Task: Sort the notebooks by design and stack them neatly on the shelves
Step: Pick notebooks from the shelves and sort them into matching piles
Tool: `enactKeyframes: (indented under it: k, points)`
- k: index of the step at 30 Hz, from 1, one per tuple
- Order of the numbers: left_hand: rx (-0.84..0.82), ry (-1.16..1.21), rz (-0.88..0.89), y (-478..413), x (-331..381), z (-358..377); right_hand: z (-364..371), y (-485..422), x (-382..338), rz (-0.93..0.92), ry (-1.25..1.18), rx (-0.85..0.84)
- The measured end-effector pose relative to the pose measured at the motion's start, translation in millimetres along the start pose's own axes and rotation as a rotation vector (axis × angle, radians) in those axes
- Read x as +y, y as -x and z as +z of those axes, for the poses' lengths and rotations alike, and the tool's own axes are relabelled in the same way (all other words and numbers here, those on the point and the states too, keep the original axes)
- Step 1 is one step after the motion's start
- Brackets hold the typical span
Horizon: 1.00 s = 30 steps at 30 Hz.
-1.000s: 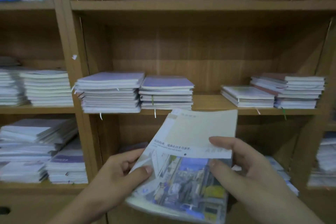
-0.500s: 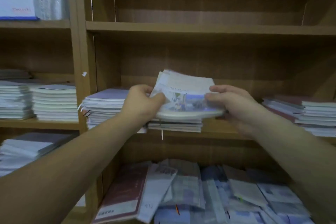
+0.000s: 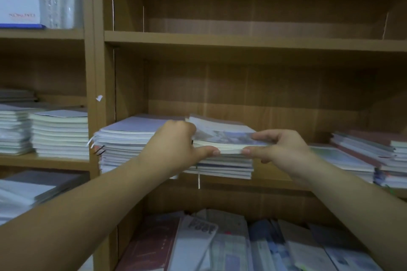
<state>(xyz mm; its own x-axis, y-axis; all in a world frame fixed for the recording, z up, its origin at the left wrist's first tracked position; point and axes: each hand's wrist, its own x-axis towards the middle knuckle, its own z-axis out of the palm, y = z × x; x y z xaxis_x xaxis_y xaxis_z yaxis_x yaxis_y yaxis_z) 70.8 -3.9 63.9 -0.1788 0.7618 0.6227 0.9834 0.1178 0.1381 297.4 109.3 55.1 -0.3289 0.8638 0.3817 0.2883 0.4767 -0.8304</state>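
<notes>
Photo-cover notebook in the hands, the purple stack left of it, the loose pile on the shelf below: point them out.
Photo-cover notebook point(image 3: 222, 132), head view, top cover.
Purple stack point(image 3: 136, 124), head view, top cover.
Loose pile point(image 3: 229, 248), head view, a pale cover mid-pile.

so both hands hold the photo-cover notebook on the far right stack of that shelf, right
Not the far right stack. The left hand and right hand hold the photo-cover notebook on the middle stack, beside the purple-topped stack; the head view shows it.
</notes>
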Motion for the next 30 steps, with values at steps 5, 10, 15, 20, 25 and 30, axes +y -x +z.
enactKeyframes:
  k: [5, 10, 15, 20, 25, 30]
  points:
    - [0.036, -0.245, 0.002, -7, 6, 12, 11, -6, 11, -0.017, -0.021, 0.114]
    - [0.115, -0.296, 0.027, -5, -9, 20, 10, -9, 23, -0.107, 0.059, 0.145]
    - [0.335, -0.114, 0.277, 9, -13, 36, 20, -20, 19, -0.241, 0.300, 0.141]
    - [0.218, 0.129, 0.318, 72, -25, 86, 26, 2, 29, -0.312, 0.347, 0.249]
    - [-0.259, 0.195, -0.115, 147, -76, 187, 86, 74, 86, -0.469, 0.332, 0.204]
    - [-0.488, 0.216, -0.331, 193, -98, 246, 162, 96, 162, -0.111, 0.346, -0.341]
